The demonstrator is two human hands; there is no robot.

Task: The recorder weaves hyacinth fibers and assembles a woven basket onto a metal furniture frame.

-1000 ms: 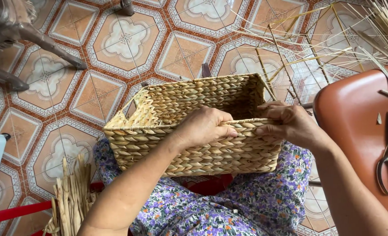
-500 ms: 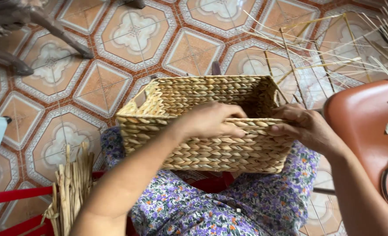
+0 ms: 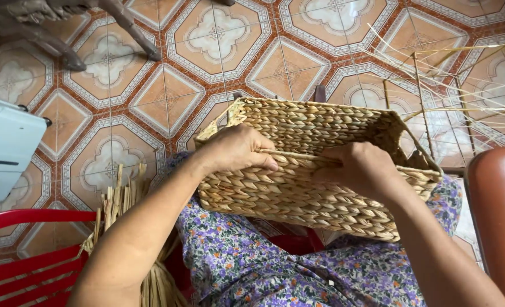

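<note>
Basket [image 3: 321,170] weaving going on here, and there's a lot of clutter around it. Off to the left sits a pale blue-white plastic box [image 3: 5,148], below it a red plastic chair frame [image 3: 30,250], and a bundle of dry flat straw strips [image 3: 121,210] leans up beside the person's left arm. Top left, some dark wooden furniture legs [image 3: 121,25] stand on the patterned floor tiles [image 3: 150,85]. On the right, a thin wire basket frame [image 3: 446,96] with loose pale reeds sticking through it stands just behind the basket's far corner, and a smooth brown-orange chair seat [image 3: 500,222] crowds the right edge.

The basket itself is rectangular, chunky braided straw in rows, golden tan, resting on a lap in purple floral fabric [image 3: 252,267], tipped so the near wall faces the camera. The left hand [image 3: 238,149] lies over the near rim with its fingers curled onto it, gripping the rim. The right hand [image 3: 363,170] is clenched on the same rim further right, thumb side pressed to the weave. A loose strand [image 3: 301,156] runs between the two hands along the rim.

Compared to half a second back, the basket has swung a bit clockwise in view, the hands have spread further apart, and the scissors on the orange seat have dropped out of the picture.
</note>
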